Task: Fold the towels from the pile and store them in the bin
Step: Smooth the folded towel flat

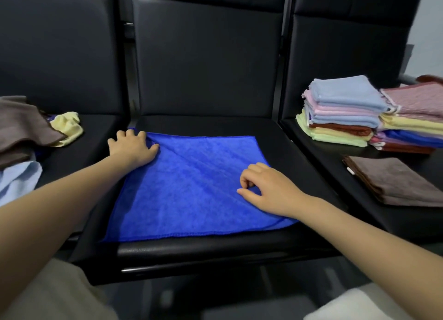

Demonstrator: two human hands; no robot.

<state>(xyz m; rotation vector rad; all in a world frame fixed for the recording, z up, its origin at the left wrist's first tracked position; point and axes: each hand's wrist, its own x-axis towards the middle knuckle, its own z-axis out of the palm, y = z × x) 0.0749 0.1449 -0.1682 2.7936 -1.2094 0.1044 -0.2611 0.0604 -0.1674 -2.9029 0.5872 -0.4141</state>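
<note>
A bright blue towel (191,185) lies spread flat on the middle black seat (215,245). My left hand (133,147) rests on its far left corner with the fingers spread flat. My right hand (266,188) lies on the towel's right side, fingers loosely curled, the fingertips touching the cloth; whether they pinch it is not clear. An unfolded pile (21,137) of brown, yellow and light blue towels sits on the left seat. No bin is in view.
Two stacks of folded towels (345,113) in mixed colours stand on the right seat, with a folded brown towel (393,180) in front of them. Black seat backs (206,56) rise behind. My knees show at the bottom.
</note>
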